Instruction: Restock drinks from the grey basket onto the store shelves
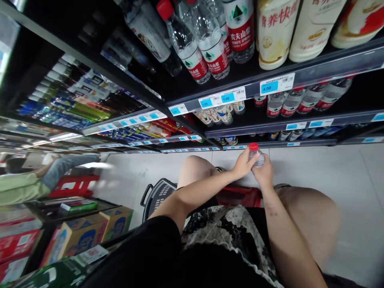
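Stretching across the top of the frame, black shelving [330, 66] carries rows of drink bottles [217, 56], with blue-and-white price tags [228, 97] along its edges. Pale floor tiles [354, 176] show at the right and around your bent legs [312, 216]. At the lower left stand cardboard boxes [70, 244]; above them, a blurred person in light green [21, 184] is near a red crate [73, 185]. A grey basket [154, 200] sits just left of your legs, and a red object [240, 196], partly hidden, shows between them.

Your clear bottle [259, 161] is right of the frame's centre, in front of the lowest shelves. Its top, with a bright red cap [253, 146], faces up toward you; your fingers hide much of the body. Your left hand [243, 164] grips it from the left, near the cap, while your right hand [264, 172] wraps it from below and right.
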`<action>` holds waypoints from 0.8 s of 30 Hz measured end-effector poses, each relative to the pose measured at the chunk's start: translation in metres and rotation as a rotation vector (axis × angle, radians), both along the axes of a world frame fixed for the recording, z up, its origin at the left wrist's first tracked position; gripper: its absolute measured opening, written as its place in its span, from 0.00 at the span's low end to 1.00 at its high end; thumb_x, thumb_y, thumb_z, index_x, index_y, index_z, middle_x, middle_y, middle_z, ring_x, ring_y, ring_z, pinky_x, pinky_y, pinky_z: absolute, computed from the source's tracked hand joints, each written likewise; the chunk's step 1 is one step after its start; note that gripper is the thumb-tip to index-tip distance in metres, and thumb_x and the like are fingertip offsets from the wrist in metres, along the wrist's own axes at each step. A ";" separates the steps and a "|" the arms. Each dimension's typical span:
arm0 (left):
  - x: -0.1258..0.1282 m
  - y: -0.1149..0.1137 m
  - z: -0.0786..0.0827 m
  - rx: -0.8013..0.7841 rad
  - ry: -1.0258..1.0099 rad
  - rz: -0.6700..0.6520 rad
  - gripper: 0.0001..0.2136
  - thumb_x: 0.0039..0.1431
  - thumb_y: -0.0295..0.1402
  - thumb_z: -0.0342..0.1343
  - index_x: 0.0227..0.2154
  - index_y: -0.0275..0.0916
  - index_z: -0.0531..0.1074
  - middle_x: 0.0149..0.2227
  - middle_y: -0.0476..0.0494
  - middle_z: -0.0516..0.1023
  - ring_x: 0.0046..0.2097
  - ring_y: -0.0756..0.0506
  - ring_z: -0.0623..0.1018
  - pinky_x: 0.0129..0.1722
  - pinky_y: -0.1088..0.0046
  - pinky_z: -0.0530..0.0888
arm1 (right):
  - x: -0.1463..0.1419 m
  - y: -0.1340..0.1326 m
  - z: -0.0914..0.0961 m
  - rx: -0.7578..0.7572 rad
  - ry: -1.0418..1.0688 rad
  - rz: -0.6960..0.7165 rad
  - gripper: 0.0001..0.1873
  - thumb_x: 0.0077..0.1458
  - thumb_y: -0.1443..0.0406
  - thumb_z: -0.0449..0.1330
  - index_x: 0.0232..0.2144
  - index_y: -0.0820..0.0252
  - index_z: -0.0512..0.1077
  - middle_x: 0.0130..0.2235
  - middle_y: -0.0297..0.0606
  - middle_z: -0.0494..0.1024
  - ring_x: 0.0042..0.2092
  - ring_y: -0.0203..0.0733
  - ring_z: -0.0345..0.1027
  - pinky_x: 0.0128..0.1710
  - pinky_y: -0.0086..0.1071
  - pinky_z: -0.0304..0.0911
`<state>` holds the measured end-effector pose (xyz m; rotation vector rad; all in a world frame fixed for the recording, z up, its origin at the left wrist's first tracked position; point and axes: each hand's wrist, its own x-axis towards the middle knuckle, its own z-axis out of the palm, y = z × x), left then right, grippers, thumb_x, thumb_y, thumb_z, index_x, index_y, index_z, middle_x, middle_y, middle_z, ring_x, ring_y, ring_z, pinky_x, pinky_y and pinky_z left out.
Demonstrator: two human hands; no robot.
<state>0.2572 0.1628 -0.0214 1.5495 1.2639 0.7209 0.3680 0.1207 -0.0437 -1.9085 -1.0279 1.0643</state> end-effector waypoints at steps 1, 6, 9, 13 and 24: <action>0.002 0.006 0.004 0.026 0.020 0.025 0.21 0.69 0.50 0.53 0.56 0.41 0.69 0.54 0.37 0.78 0.54 0.39 0.78 0.59 0.62 0.73 | -0.002 -0.001 -0.001 0.019 -0.038 -0.037 0.44 0.39 0.50 0.66 0.59 0.59 0.67 0.57 0.56 0.73 0.59 0.66 0.66 0.57 0.54 0.63; 0.025 0.078 0.033 0.139 0.141 0.231 0.19 0.74 0.43 0.48 0.61 0.41 0.63 0.60 0.38 0.76 0.61 0.42 0.75 0.63 0.65 0.69 | -0.007 -0.004 -0.021 -0.120 -0.085 -0.134 0.65 0.39 0.42 0.71 0.71 0.65 0.54 0.73 0.68 0.38 0.73 0.80 0.33 0.67 0.67 0.43; 0.041 0.128 0.037 0.217 0.207 0.324 0.18 0.75 0.39 0.49 0.61 0.38 0.64 0.61 0.35 0.75 0.62 0.44 0.74 0.63 0.68 0.68 | -0.007 -0.004 -0.032 -0.100 -0.076 -0.084 0.60 0.42 0.41 0.69 0.70 0.62 0.56 0.73 0.66 0.40 0.73 0.77 0.34 0.67 0.66 0.45; 0.060 0.171 0.027 0.233 0.275 0.301 0.18 0.74 0.38 0.50 0.62 0.35 0.64 0.63 0.31 0.73 0.65 0.43 0.72 0.65 0.69 0.65 | -0.007 0.001 -0.041 -0.049 -0.088 -0.055 0.57 0.44 0.39 0.67 0.68 0.62 0.59 0.72 0.64 0.47 0.72 0.76 0.39 0.67 0.63 0.47; 0.078 0.216 0.021 0.224 0.430 0.286 0.31 0.65 0.47 0.62 0.66 0.41 0.64 0.68 0.31 0.67 0.75 0.34 0.55 0.72 0.55 0.55 | -0.017 0.006 -0.051 0.018 -0.034 0.145 0.47 0.49 0.41 0.65 0.62 0.63 0.67 0.63 0.56 0.65 0.66 0.63 0.54 0.68 0.54 0.52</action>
